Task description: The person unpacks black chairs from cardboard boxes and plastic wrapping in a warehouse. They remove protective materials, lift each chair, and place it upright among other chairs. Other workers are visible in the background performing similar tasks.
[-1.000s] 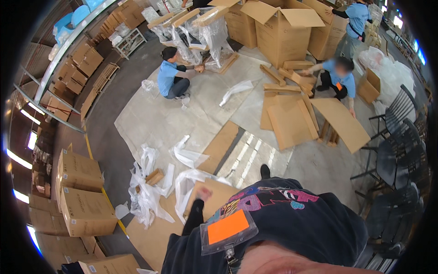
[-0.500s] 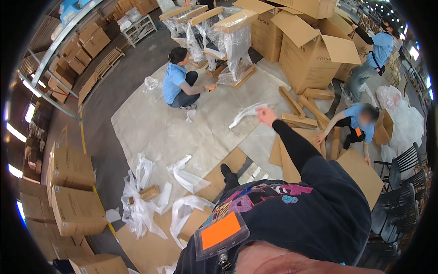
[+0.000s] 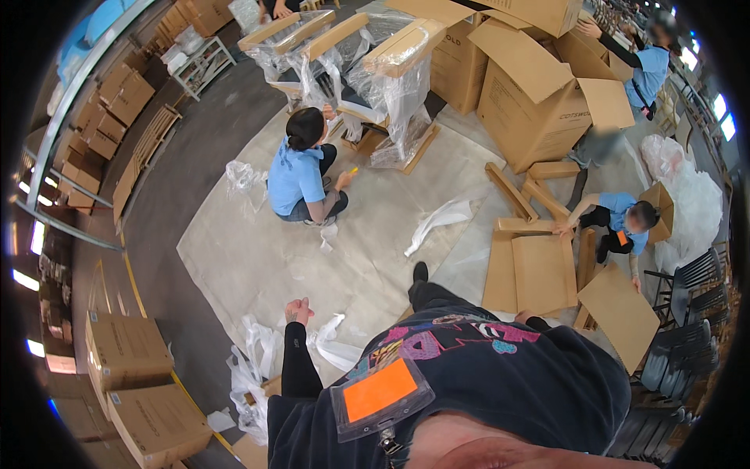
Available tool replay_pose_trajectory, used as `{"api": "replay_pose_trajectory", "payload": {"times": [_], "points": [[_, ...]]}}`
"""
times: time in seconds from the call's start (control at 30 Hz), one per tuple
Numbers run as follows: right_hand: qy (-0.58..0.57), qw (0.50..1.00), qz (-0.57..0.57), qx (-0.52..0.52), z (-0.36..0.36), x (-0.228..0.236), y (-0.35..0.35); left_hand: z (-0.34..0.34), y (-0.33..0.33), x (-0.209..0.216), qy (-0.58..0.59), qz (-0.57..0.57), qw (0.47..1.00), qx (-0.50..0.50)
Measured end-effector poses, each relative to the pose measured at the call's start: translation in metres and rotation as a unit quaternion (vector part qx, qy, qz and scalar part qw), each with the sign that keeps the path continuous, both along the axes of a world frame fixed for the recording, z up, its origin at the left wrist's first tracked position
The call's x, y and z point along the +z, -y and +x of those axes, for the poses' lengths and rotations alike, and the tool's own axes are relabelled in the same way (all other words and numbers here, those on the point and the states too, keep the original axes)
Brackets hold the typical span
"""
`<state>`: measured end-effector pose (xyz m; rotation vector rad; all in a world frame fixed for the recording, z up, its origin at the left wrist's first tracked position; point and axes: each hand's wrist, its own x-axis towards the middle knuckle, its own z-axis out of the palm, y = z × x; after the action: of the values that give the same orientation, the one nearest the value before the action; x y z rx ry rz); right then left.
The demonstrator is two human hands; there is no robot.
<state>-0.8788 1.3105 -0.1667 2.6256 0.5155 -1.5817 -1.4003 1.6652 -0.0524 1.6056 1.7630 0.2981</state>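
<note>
My left hand [image 3: 298, 311] hangs out ahead of my body at the end of a black sleeve. Its fingers look loosely curled, with nothing seen in them. Nearest to it, white wrapping sheet [image 3: 337, 344] lies crumpled on the floor, and a second heap of white wrapping [image 3: 251, 391] is beside my forearm. My right hand [image 3: 533, 319] only peeks out past my dark shirt, near a flattened cardboard sheet [image 3: 544, 273]; its fingers are hidden. Another strip of white wrapping [image 3: 441, 223] rests on the pale floor covering beyond my foot.
A person in blue [image 3: 301, 176] squats beside plastic-wrapped furniture [image 3: 402, 94]. Another [image 3: 621, 215] bends over cardboard at the right; a third [image 3: 648, 74] stands by large open boxes [image 3: 539, 109]. Closed cartons [image 3: 160, 422] stand at the left, black chairs [image 3: 687, 313] at the right.
My right arm, stretched forward before, has dropped back beside my body. My left hand has come into view. The view has moved forward, and a foot now shows nearer the long wrapping strip.
</note>
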Motion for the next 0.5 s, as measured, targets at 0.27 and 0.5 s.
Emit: {"api": "replay_pose_trajectory", "payload": {"times": [0.27, 0.5], "points": [[0.058, 0.928, 0.108, 0.351, 0.074, -0.024, -0.265, 0.082, -0.038, -0.041, 0.01, -0.2, 0.969, -0.144], [0.01, 0.889, 0.456, 0.05, 0.06, 0.068, -0.52, 0.033, -0.1, -0.036, -0.096, -0.298, 0.943, -0.113]]}}
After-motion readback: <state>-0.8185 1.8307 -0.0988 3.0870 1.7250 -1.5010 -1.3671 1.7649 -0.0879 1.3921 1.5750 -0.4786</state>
